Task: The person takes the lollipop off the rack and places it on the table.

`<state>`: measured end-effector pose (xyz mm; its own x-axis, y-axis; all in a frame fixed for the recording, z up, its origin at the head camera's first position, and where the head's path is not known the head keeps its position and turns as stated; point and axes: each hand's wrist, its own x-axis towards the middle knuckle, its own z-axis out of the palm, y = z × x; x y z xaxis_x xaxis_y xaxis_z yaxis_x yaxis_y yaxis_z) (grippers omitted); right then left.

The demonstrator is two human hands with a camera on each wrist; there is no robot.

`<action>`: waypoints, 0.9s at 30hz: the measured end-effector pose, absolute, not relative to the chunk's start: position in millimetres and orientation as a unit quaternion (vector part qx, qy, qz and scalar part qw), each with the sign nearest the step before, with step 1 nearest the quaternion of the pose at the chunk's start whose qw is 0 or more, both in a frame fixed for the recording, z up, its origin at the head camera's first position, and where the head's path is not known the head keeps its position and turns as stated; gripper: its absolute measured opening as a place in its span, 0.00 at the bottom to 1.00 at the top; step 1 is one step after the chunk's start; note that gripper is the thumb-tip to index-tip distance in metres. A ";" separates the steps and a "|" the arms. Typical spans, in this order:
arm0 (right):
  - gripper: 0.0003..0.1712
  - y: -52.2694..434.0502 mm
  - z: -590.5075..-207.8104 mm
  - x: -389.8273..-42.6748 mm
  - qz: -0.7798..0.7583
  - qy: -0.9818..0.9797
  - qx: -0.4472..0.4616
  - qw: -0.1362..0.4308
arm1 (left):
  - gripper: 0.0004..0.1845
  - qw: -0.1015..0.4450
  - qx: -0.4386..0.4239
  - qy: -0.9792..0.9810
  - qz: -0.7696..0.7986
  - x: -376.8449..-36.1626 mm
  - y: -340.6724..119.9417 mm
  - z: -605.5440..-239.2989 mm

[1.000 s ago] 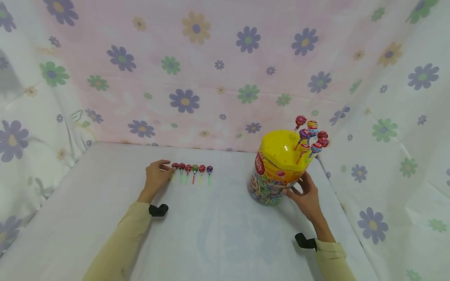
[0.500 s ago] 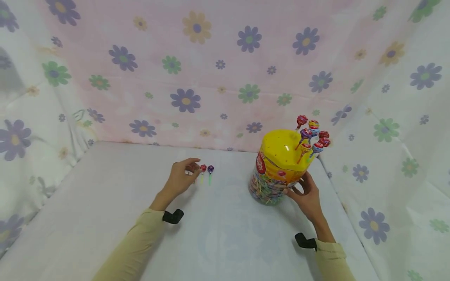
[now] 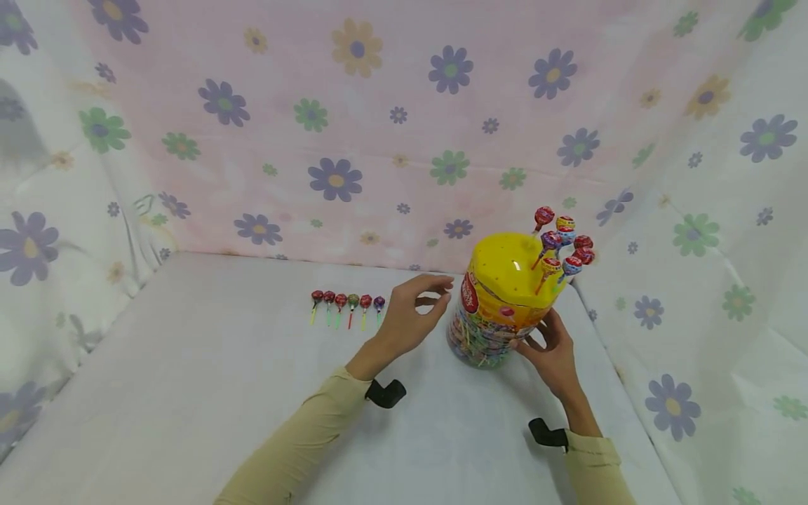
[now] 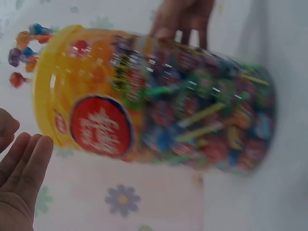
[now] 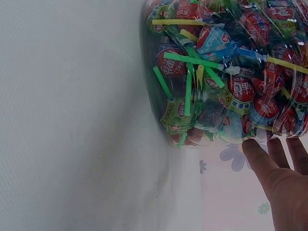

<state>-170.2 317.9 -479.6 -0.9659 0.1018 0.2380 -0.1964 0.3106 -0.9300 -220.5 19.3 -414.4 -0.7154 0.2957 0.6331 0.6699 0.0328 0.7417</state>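
Clear plastic lollipop jar with yellow lid point(image 3: 499, 308): probably heavy, slippery; hold low on wall. Right hand point(image 3: 550, 351) touches jar, fingers straight; left hand point(image 3: 410, 315) beside jar, fingers apart, empty.

A lollipop tub point(image 3: 499, 308) is stood on the table point(image 3: 189, 393) toward the right, with several lollipops point(image 3: 558, 242) stuck in its lid. A row of lollipops point(image 3: 346, 303) is laid to its left; the left hand point(image 3: 410, 319) is placed between them, the right hand point(image 3: 552, 351) against the tub's right side.
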 end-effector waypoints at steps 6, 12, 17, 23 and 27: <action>0.50 318.7 -478.4 -169.8 0.591 -0.796 0.033 0.125 | 0.17 0.112 -0.347 -0.660 -0.657 -231.4 48.2 -369.4; 0.51 319.8 -479.5 -171.1 0.591 -0.797 0.032 0.122 | 0.21 0.043 -0.370 -0.648 -0.664 -245.6 74.1 -333.7; 0.52 321.2 -480.1 -171.9 0.588 -0.799 0.033 0.119 | 0.25 0.009 -0.383 -0.670 -0.636 -260.5 93.1 -321.1; 0.52 321.5 -479.5 -171.3 0.587 -0.801 0.029 0.113 | 0.30 -0.011 -0.384 -0.697 -0.605 -265.8 108.1 -311.1; 0.52 320.6 -479.2 -171.1 0.588 -0.801 0.029 0.110 | 0.30 -0.002 -0.381 -0.706 -0.597 -264.3 117.4 -306.4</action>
<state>-171.1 320.6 -479.2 -0.9743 0.0820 0.2100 -0.1757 0.3069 -0.9354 -264.3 117.4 -306.4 -0.7096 0.5401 0.4525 0.5363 -0.0025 0.8440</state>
